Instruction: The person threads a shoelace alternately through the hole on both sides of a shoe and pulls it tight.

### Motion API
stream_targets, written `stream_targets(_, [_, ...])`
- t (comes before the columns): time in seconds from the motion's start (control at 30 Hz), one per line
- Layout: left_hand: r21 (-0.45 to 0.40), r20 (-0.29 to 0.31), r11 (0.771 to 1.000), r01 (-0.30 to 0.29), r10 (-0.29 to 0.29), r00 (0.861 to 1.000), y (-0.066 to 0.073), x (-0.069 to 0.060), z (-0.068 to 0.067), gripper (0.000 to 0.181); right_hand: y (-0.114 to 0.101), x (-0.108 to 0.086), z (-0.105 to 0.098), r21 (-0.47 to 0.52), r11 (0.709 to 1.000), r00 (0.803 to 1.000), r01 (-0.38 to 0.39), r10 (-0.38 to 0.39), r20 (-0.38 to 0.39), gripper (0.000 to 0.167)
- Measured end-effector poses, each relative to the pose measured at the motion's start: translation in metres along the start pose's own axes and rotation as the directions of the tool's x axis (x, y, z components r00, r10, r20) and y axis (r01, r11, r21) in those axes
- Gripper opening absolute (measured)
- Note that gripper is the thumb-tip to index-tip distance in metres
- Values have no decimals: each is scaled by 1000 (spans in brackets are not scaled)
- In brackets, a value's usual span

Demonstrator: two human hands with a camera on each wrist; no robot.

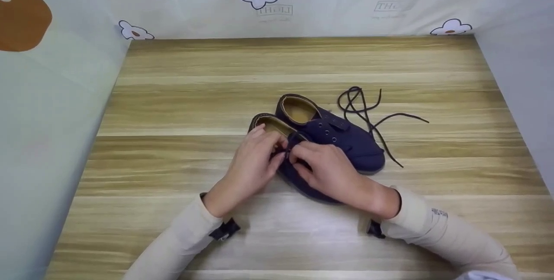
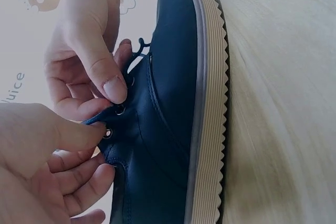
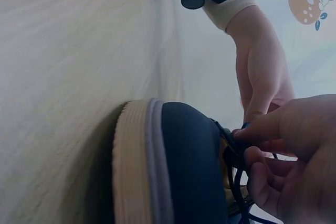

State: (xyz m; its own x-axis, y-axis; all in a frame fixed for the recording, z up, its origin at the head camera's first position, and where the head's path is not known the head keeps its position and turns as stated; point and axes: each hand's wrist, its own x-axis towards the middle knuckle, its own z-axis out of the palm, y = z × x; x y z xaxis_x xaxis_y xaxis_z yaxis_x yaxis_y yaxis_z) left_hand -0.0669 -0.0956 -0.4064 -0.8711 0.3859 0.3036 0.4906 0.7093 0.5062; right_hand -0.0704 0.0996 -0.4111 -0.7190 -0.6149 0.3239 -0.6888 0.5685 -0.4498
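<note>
The near navy shoe (image 1: 305, 185) lies slanted on the table, its toe toward the lower right. Both hands are at its eyelet flaps. In the left wrist view, my left hand (image 2: 47, 166) pinches the flap edge beside an eyelet (image 2: 108, 133) with thumb and fingers. My right hand (image 1: 331, 169) has thumb and fingers curled at the same flap, close to a second eyelet (image 2: 120, 109). A dark lace (image 3: 239, 190) hangs by the shoe opening in the right wrist view. Fingers hide part of the lacing.
Behind the near shoe, touching it, is a second navy shoe (image 1: 359, 146) with bare eyelets. A loose dark lace (image 1: 368, 120) lies in loops and strands past its far side. Wood-patterned table (image 1: 181, 98) surrounds them, with printed cloth walls (image 1: 194, 7) at the back and sides.
</note>
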Motion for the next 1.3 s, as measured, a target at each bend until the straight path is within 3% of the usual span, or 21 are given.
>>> stream_targets(0.2, [35,48,998,-53,51,998,-1,0,-3,25,-1,-5,-7,-35,999,995,2,-6,-102,16])
stream_targets(0.33, [88,151,992,-95,81,985,-1,-3,-8,50,-2,-9,-8,-87,996,997,-36,29,-77,19])
stream_targets(0.43, [103,179,991,-84,64,982,1,-3,-9,57,-3,-12,-7,-119,989,996,-82,77,-52,21])
stream_targets(0.53, [105,130,992,-69,55,990,3,-2,-6,42,-3,-14,-6,-132,984,992,-116,109,-59,20])
stream_targets(0.67, [152,50,983,-105,98,994,5,-1,-2,21,-3,-15,-3,-111,986,991,-122,115,-72,21])
stream_targets(0.93, [326,-18,931,-166,182,983,8,-3,1,19,-2,-13,-3,-53,986,985,-159,154,-75,23])
stream_targets(1.0, [322,-30,931,-172,192,981,8,-2,3,20,-1,-12,-3,-38,987,985,-157,153,-78,22])
stream_targets(1.13, [226,-33,964,-139,150,988,6,1,4,24,-1,-12,-3,-28,990,987,-136,133,-87,19])
stream_targets(1.3, [99,77,992,-84,77,994,1,6,2,33,-1,-13,-4,-17,993,990,-115,113,-82,16])
